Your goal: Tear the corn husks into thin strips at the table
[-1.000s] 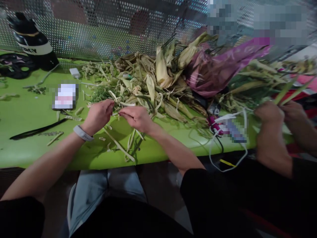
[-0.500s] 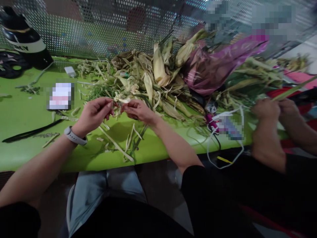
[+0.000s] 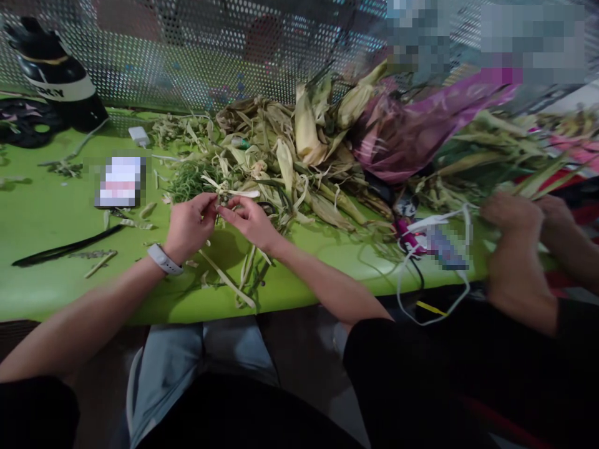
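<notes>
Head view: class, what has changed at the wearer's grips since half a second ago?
The right grip has moved left, narrowing the gap to the left grip; they now appear to meet. Anything held is too small to tell. The phone, black bottle and purple bag stayed put.

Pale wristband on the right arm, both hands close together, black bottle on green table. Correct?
Wrong side: the wristband is on the left arm, per the head view. The rest holds: left hand and right hand close together, bottle on the table.
</notes>
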Available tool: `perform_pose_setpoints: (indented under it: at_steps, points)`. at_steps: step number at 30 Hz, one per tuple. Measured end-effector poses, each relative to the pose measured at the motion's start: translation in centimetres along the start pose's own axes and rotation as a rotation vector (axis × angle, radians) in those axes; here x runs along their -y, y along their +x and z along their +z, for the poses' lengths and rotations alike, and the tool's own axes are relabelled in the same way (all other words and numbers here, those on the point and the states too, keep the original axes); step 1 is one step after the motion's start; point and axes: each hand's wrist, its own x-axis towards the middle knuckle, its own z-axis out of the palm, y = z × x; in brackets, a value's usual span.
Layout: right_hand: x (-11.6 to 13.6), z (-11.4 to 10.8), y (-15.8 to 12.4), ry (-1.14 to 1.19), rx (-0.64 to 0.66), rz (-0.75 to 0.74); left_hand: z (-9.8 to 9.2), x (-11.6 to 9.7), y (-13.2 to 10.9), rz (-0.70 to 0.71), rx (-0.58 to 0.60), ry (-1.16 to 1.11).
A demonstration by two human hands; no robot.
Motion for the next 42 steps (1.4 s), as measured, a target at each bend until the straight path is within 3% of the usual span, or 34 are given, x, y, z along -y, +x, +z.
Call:
perform_pose_setpoints:
  at_steps: [6, 11, 21, 28, 31, 35, 38, 42]
  points:
    - [0.1, 0.2, -0.4, -0.074, -0.186, -0.121, 0.5, 0.1, -0.1, 0.012, -0.039, 0.101]
    - [0.3, 0.5, -0.7, -0.122, -0.088, -0.155, 0.3, 0.1, -0.1, 0.008, -0.021, 0.095]
    - [1.0, 0.0, -0.6, 0.073, 0.021, -0.187, 0.8, 0.4, 0.0, 0.063, -0.024, 0.047]
    - [1.2, -1.0, -0.6, 0.262, -0.024, -0.161, 0.7, -0.1, 0.0, -0.065, 0.041, -0.345]
    - [1.6, -1.2, -0.5, 0.349, -0.042, -0.132, 0.3, 0.0, -0.2, -0.001, 0.114, -0.353]
    - [2.1, -1.7, -0.2, 0.432, -0.05, -0.078, -0.3, 0.5, 0.0, 0.055, 0.335, -0.478]
    - [2.2, -1.9, -0.1, 0.453, 0.009, -0.012, -0.5, 0.6, 0.2, 0.007, 0.506, -0.597]
    - [2.2, -2.0, -0.1, 0.457, 0.072, 0.015, -0.6, 0.4, 0.4, -0.091, 0.558, -0.697]
